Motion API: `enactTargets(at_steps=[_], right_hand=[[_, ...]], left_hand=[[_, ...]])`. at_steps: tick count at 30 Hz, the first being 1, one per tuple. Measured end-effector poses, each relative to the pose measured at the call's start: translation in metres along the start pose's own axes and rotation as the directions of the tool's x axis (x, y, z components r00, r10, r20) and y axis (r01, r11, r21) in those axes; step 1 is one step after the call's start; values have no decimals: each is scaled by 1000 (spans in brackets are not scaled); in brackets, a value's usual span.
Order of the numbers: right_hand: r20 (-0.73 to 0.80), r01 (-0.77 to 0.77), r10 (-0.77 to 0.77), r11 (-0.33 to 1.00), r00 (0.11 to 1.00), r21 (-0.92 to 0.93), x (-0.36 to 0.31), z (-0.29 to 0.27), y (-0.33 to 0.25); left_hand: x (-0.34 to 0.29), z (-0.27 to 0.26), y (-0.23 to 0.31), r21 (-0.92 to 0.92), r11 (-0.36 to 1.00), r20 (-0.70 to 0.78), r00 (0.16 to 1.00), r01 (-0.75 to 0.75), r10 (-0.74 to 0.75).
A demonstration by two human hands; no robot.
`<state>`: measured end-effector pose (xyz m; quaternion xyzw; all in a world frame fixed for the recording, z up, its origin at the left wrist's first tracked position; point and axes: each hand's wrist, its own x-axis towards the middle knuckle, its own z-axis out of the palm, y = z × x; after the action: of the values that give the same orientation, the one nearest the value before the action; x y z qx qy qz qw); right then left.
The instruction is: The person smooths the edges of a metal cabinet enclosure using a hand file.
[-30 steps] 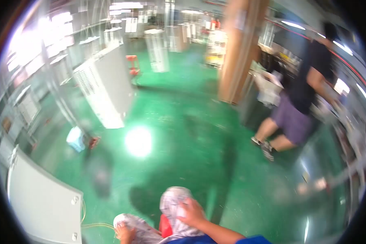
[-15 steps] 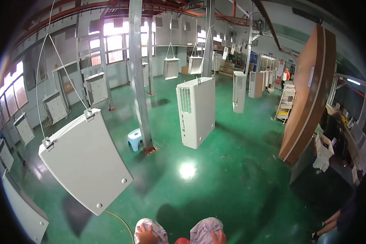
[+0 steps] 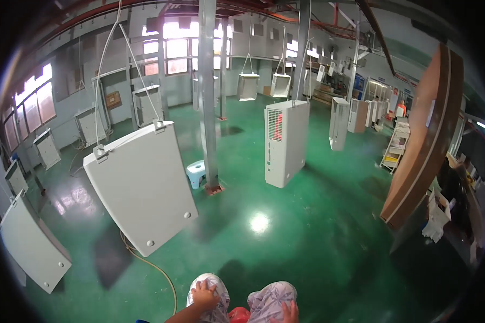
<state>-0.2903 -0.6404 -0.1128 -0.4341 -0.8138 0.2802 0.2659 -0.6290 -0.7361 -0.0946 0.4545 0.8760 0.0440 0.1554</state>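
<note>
Far left: a pale, curved sheet panel (image 3: 35, 247) with two round knobs near its lower edge. Next, a large light-grey, rounded-cornered panel (image 3: 140, 188) hangs tilted from two thin white wires, clear of the green glossy floor (image 3: 328, 242); a thin yellowish hose (image 3: 168, 276) runs below it. Beyond stand a light-blue plastic stool (image 3: 196, 171) and a grey steel post (image 3: 207, 102). Lower centre: the person's left hand (image 3: 205, 297) lies on the left knee of the pale, patterned cloth trousers (image 3: 272, 295), fingers spread, gripping nothing visible. The trousers lie directly under that hand, in contact; the grey panel is ahead and to its left, well apart. A red, smooth object (image 3: 239, 314) shows between the legs. Right hand (image 3: 288, 314) rests on the right thigh, cut by the lower edge; cannot tell how far its fingers are parted. Step in hand, judged: a seated rest, no handling under way; any move from this posture would first call for lifting a palm off the cloth. Ahead, a white box-shaped housing (image 3: 293, 142) with a slotted grille; far right, a tall brown board-like slab (image 3: 421, 140), leaning.
</note>
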Motion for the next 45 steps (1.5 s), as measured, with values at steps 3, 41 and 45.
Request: enactTargets(at_steps=[3,41,45], right_hand=[[-29,-4,2,998,1000,-70,-13,5,5],[15,283,-283,956,959,-79,-15,2,-74],[37,275,-272,957,962,-91,-13,-1,-76]], left_hand=[[3,-4,16,55,995,65,995,-82,79],[24,-36,-57,171,984,351,929,56,-114],[18,-36,-51,150,980,308,936,132,-173]])
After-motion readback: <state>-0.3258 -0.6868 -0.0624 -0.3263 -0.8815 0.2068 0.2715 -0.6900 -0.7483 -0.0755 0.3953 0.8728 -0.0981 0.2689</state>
